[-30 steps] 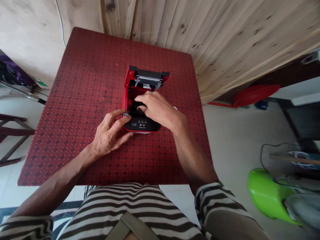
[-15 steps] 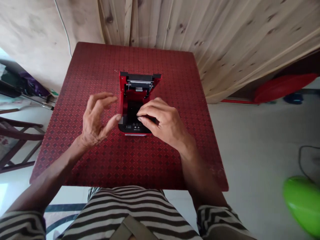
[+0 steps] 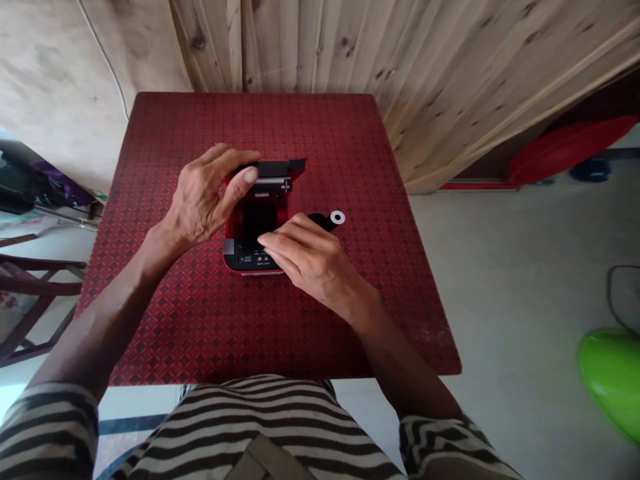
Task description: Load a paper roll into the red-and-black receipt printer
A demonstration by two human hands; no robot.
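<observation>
A small red and black printer (image 3: 256, 227) sits on a red patterned table (image 3: 200, 307) with its lid (image 3: 277, 167) swung up at the back. My left hand (image 3: 207, 197) grips the lid's left end, thumb pressed on its front edge. Resting on the printer's front right corner, my right hand (image 3: 305, 257) has its fingers together on the black control panel. A black roll with a white round end (image 3: 330, 219) lies on the table just right of the printer, behind my right hand.
A wooden plank wall (image 3: 400, 67) stands behind the table. A dark wooden chair (image 3: 30, 287) is at the left. On the floor to the right are a red object (image 3: 565, 157) and a bright green object (image 3: 613, 380).
My left hand rose from the printer's front left corner to the raised lid and took hold of it. My right hand came out of the paper bay onto the front panel. The black roll came into view.
</observation>
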